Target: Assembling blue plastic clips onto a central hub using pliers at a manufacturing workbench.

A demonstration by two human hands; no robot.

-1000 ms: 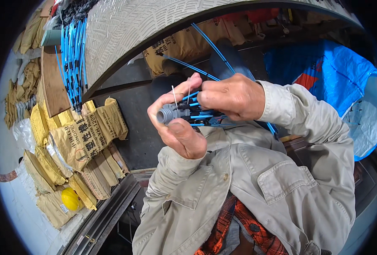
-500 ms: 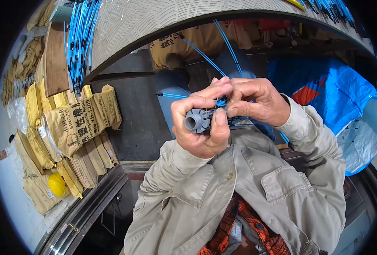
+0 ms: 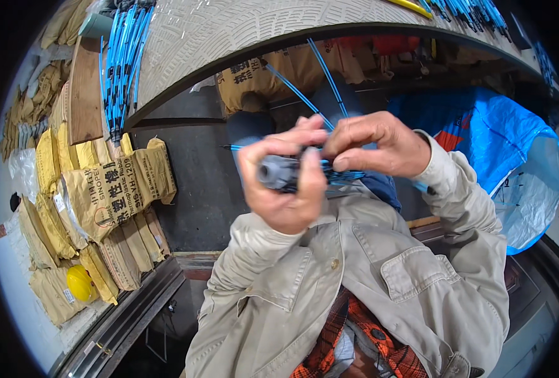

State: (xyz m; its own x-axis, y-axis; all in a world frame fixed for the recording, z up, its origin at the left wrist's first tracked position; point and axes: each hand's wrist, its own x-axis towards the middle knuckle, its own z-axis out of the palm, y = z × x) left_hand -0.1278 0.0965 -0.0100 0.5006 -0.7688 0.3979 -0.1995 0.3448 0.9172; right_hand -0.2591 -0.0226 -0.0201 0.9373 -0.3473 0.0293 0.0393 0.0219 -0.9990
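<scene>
My left hand (image 3: pixel 284 211) is wrapped round a grey cylindrical plastic fitting (image 3: pixel 278 173), whose round open end faces left. Motion blurs this hand and the fitting. Blue rods with black ends (image 3: pixel 303 97) fan out from the fitting away from me, and more blue pieces lie just beneath my right fingers. My right hand (image 3: pixel 380 143) is at the fitting's right side, close to the left fingertips. Its thumb and fingers are pinched together among the rods, and what lies between them is hidden.
Beyond my hands curves a table with a patterned top (image 3: pixel 229 25). Bundles of blue rods lie at its left (image 3: pixel 123 69) and far right (image 3: pixel 474 16). Brown sacks (image 3: pixel 112 195) and a yellow helmet (image 3: pixel 82 283) are at left. A blue plastic bag (image 3: pixel 481 132) stands at right.
My left hand and the grey fitting have moved left, and they are now blurred. My right hand stays close by, at nearly the same place. The whole view has shifted slightly.
</scene>
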